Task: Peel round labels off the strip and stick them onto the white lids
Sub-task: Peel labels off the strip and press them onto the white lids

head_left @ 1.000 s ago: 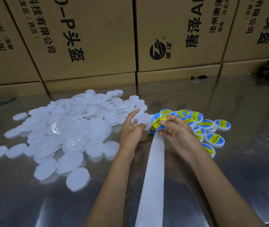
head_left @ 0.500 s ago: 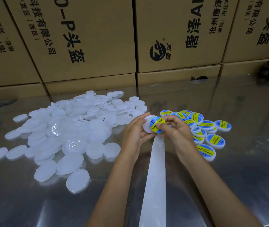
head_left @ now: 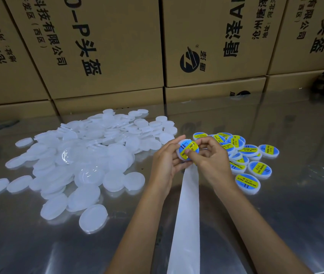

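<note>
Both hands are up over the shiny metal table (head_left: 275, 224) working one white lid (head_left: 179, 155): the left hand (head_left: 166, 165) cups it with curled fingers, and the right hand (head_left: 209, 161) has its thumb pressed onto the round label (head_left: 187, 150) on top, other fingers curled. The label is blue with a yellow band reading "SOLDERING PASTE", partly covered by the thumb. The white backing strip (head_left: 186, 224) runs from under the hands toward the camera and gets cut off at the bottom edge. Labelled lids (head_left: 255, 167) sit in a cluster just right of the hands, the plain lid pile (head_left: 82, 159) to the left. Cardboard boxes (head_left: 107, 46) behind carry Chinese print and "-P"; the smaller print is too hard to make out.
</note>
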Motion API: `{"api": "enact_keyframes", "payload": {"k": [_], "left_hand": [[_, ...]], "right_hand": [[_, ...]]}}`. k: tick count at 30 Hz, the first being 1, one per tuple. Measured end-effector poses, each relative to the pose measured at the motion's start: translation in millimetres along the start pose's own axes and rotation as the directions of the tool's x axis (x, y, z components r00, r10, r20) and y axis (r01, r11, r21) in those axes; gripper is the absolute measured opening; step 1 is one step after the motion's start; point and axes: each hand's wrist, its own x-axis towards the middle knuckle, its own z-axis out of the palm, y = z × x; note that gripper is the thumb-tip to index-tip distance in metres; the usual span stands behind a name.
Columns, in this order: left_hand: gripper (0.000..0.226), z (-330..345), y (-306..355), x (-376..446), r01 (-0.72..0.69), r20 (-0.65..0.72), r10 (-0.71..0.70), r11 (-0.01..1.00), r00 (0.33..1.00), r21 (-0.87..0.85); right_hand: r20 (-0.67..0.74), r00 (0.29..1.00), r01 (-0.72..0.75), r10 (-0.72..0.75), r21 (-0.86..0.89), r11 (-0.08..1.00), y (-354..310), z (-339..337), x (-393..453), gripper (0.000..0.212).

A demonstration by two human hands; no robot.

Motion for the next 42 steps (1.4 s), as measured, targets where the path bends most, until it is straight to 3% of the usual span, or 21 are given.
{"api": "enact_keyframes", "payload": {"k": [11,17,23,30,35,39,42], "left_hand": [[0.025,2,-3,1,-0.025,-0.003,0.025,0.999,1.000,0.030],[0.028,-5,1,3,0.058,0.007,-0.057,0.977,0.998,-0.203],[0.031,3,-3,-2,0.095,0.080,-0.076,0.955,0.994,-0.280],[0.028,5,-2,-3,0.131,0.142,-0.099,0.963,0.985,-0.236],[0.028,6,-7,-4,0.021,0.146,-0.006,0.995,0.989,-0.098],[0.018,4,-10,-2,-0.065,0.022,0.066,0.997,0.998,-0.042],[0.006,-2,-9,1,-0.107,-0.114,0.101,0.993,0.988,-0.056]], "right_hand": [[-0.029,0.999,0.040,-0.045,-0.152,0.988,4,0,-2,0.027],[-0.104,0.992,0.043,-0.076,-0.291,0.956,9,-3,0,0.053],[-0.009,0.984,0.162,-0.175,-0.338,0.927,9,2,-8,0.036],[-0.112,0.974,0.163,-0.199,-0.268,0.949,9,-2,-5,0.030],[-0.164,0.969,0.132,-0.186,-0.296,0.946,11,-10,-1,0.050],[-0.070,0.994,0.068,-0.085,-0.213,0.975,11,-7,-2,0.049],[0.109,0.990,0.110,-0.086,-0.236,0.965,11,-2,-5,0.024]]}}
